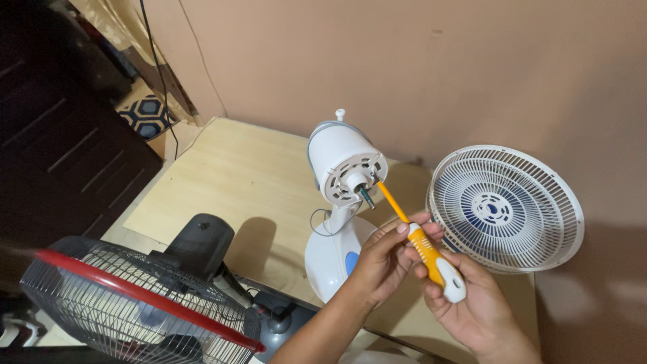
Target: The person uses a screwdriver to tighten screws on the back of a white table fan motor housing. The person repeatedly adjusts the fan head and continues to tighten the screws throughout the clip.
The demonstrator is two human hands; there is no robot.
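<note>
- Head view: right hand (pixel 472 303) wraps the yellow-and-white handle of a screwdriver (pixel 431 259), fingers closed round it from below.
- Left hand (pixel 385 259) pinches the same handle near its front end — thumb and fingertips closed on it.
- Screwdriver shaft runs up and left; its tip sits at the front face of the white fan motor housing (pixel 344 165), just beside the dark central shaft.
- The housing stands on its white base on a pale wooden table (pixel 229 182).
- White fan grille (pixel 505 209) leans against the pink wall, right of the housing — near, not touching.
- Black fan with red-rimmed cage (pixel 135 303) at lower left.
</note>
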